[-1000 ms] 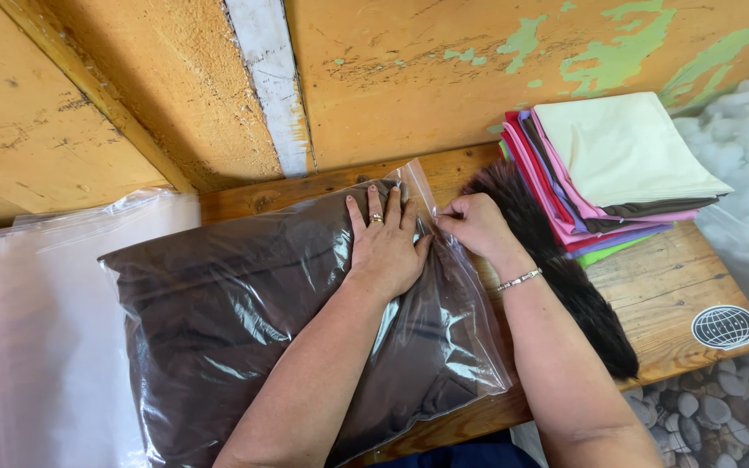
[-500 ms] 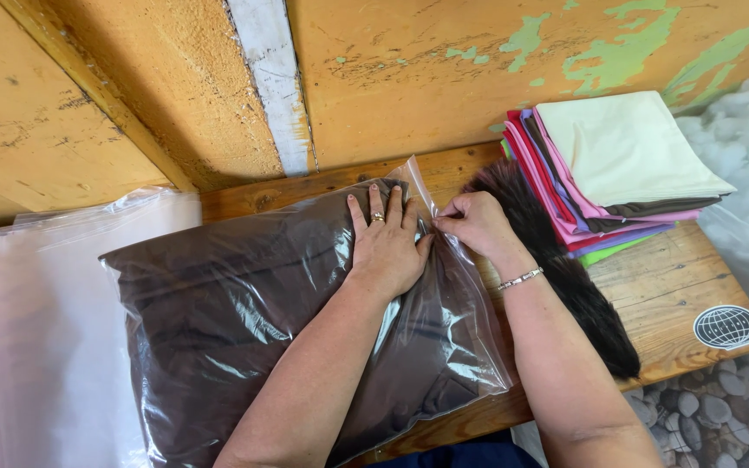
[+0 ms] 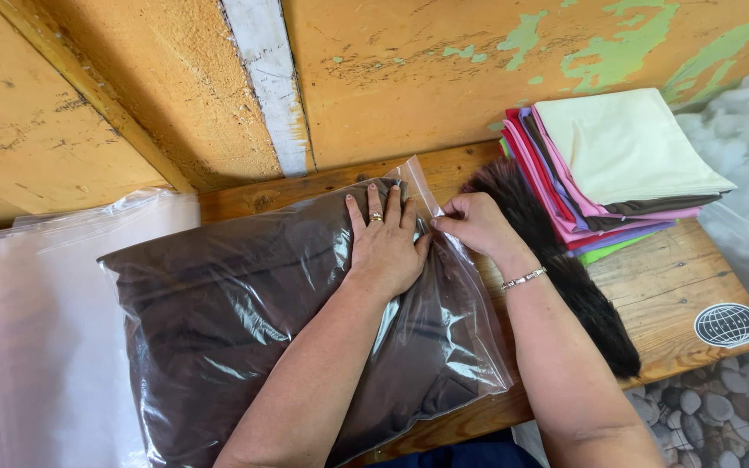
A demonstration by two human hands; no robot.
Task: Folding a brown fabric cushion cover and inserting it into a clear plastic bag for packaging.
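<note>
Your left hand (image 3: 385, 247) lies flat, open, on the clear bag (image 3: 305, 321) of brown fabric, pinning it to the worktop (image 3: 661, 277). Just beside it, your right hand (image 3: 472, 224) pinches the bag's open edge, apparently to keep it taut.

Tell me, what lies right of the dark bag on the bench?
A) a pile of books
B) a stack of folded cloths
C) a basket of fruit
B: a stack of folded cloths, cream on top with pink, purple and green below, lies on the bench right of the bag.
</note>
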